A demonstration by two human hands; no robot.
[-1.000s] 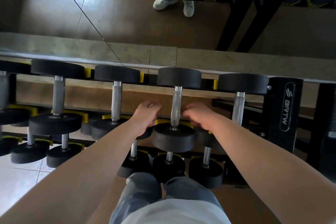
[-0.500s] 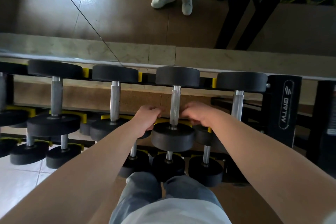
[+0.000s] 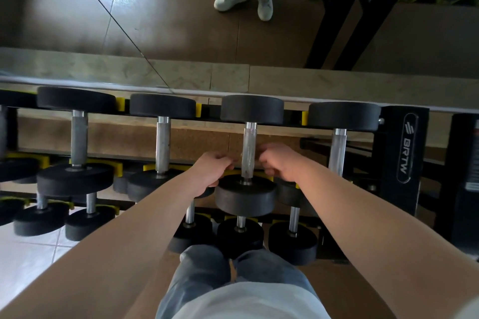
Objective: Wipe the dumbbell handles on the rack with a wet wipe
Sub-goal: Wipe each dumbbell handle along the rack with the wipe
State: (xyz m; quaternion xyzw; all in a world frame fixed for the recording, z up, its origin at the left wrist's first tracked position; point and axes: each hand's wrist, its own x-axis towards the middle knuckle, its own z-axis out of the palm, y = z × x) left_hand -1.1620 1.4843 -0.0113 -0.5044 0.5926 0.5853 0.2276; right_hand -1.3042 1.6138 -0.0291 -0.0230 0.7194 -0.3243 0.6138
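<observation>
Left of the third dumbbell handle, two further dumbbells are held on the top tier of the rack. Just left of that handle the left hand is seen with fingers curled, and just right of it the right hand likewise. Whether a wet wipe is pinched cannot be told. Further right, a last dumbbell is racked. If the handle were tugged sideways, its dumbbell could be rolled off a yellow cradle.
</observation>
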